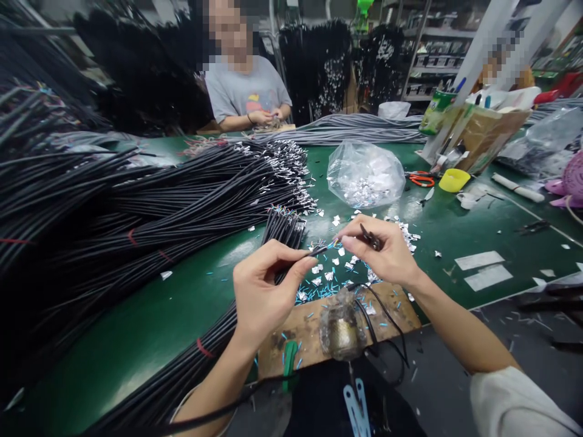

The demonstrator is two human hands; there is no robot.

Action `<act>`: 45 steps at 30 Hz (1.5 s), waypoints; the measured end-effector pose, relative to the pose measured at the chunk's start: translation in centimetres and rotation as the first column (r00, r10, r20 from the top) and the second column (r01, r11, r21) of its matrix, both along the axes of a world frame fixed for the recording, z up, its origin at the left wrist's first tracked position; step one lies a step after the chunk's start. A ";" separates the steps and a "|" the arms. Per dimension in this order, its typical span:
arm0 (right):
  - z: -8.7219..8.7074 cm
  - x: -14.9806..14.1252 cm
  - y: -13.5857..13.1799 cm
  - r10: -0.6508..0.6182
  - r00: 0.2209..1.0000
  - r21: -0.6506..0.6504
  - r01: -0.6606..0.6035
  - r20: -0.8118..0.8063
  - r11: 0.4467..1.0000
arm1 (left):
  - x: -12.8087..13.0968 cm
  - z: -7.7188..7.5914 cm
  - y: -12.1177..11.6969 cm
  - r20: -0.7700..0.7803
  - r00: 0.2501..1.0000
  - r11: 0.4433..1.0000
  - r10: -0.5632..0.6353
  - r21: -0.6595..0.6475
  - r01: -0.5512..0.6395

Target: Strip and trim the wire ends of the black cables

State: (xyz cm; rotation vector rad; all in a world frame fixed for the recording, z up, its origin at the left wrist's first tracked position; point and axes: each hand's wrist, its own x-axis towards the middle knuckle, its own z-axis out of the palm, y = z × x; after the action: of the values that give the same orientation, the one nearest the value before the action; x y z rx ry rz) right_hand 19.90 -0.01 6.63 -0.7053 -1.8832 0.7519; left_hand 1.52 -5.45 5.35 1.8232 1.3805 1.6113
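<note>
Between thumb and forefinger, my left hand grips a black cable close to its stripped end. Thin coloured wires, blue among them, come out of that end. My right hand is closed, its thumb and fingertips pinching at these wires. A small dark tool is tucked in the same hand; its kind is unclear. Below the hands, a metal device wrapped in clear film sits on a wooden board. A bundle of black cables lies just behind my left hand.
Large heaps of black cables cover the left of the green table. Foil and blue scraps lie around the board. Behind are a clear plastic bag, orange-handled scissors and a yellow ring. A person sits opposite.
</note>
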 end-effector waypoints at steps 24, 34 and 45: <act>-1.1 -1.4 0.2 0.114 0.874 -0.769 -0.472 -0.472 0.431 | 1.6 -1.3 -0.1 0.022 0.996 0.996 -0.082 -0.017 0.083; -0.4 -0.6 -0.8 -0.060 0.962 -0.305 -0.026 -0.268 0.952 | 1.2 -1.3 0.0 0.053 0.993 0.987 -0.110 -0.115 0.115; -0.4 -0.4 -1.0 0.025 0.989 -0.176 -0.050 -0.143 0.983 | 1.4 -0.9 -0.1 0.039 0.997 0.995 -0.062 -0.077 0.064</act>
State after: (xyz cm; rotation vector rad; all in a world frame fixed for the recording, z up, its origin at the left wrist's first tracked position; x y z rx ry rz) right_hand 19.47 -1.02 6.24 -0.7109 -1.7201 0.9791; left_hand 2.88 -5.60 4.43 1.7656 1.3377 1.5294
